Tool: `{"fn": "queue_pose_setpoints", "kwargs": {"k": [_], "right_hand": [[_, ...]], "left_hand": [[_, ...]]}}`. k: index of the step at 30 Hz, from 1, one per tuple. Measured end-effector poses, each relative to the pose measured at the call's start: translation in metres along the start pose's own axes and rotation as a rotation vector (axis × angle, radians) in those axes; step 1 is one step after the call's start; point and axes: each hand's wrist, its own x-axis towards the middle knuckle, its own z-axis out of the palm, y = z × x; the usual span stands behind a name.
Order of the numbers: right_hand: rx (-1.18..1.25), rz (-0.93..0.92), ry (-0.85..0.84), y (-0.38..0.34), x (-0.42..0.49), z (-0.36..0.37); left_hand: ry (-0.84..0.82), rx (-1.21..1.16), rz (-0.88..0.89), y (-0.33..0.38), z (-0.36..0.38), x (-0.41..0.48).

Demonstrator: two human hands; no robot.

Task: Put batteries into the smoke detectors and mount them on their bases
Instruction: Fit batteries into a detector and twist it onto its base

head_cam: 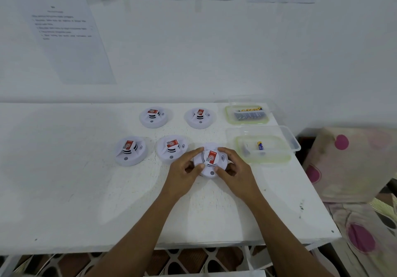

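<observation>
Well left of my left hand (186, 170) sat a round white plastic smoke detector with a red label (131, 151). A second detector (171, 148) lay just beside that hand's knuckles, and a back pair (153, 117) (199, 117) stood beyond both hands. The left hand's fingers curled round the left rim of the held white detector (211, 162), and my right hand (235, 170) gripped its right rim. It sat dome up between them. Its red label's long axis ran away from me, and its grey button faced me. Just right of the right hand, a clear plastic tub with a pale green rim (285, 158) held one blue-and-gold battery (260, 145), which also lay lengthwise away from me. A farther tub (228, 115) held a row of batteries. The scuffed white table (64, 180) met a white wall with taped paper sheets (71, 40). A pink-spotted cloth (348, 165) lay off to the right.
</observation>
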Motion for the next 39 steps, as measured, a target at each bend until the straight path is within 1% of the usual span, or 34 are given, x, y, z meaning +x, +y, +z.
{"fn": "queue_pose_setpoints", "kwargs": {"k": [15,39], "right_hand": [[0.075,0.055,0.021,0.0014,0.0007,-0.0026],[0.058,0.044,0.035,0.0025,-0.0006,-0.0020]], "left_hand": [[-0.006,0.017,0.022,-0.0025,0.0009,0.0000],[-0.005,0.033,0.037,-0.0013,0.0016,-0.0006]]}}
